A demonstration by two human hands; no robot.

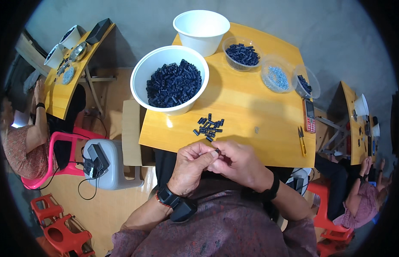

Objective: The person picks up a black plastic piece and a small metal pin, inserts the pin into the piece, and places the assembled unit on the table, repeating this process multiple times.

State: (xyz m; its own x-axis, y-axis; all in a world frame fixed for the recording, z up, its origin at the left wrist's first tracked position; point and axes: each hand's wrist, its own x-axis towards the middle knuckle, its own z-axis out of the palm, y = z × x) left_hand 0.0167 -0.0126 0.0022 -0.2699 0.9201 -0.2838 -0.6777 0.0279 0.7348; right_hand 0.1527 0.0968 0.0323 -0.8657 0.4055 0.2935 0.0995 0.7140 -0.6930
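My left hand [191,166] and my right hand [242,162] meet at the table's near edge, fingertips pinched together. Between them shows a bit of a small black plastic piece [217,150], mostly hidden by the fingers. Just beyond lies a loose pile of short black tubular pieces [209,125]. A large white bucket [139,81], full of similar black pieces, stands to the left. At the back right, clear tubs hold black parts [242,54], small silvery-blue metal parts [278,78] and more black parts [304,84].
A white bucket [201,30] stands at the back of the yellow table [268,147]. Yellow-handled snips [302,142] and a red phone [309,116] lie at the right. A cardboard box [131,132] and grey stool [111,160] are at left. People sit at tables on both sides.
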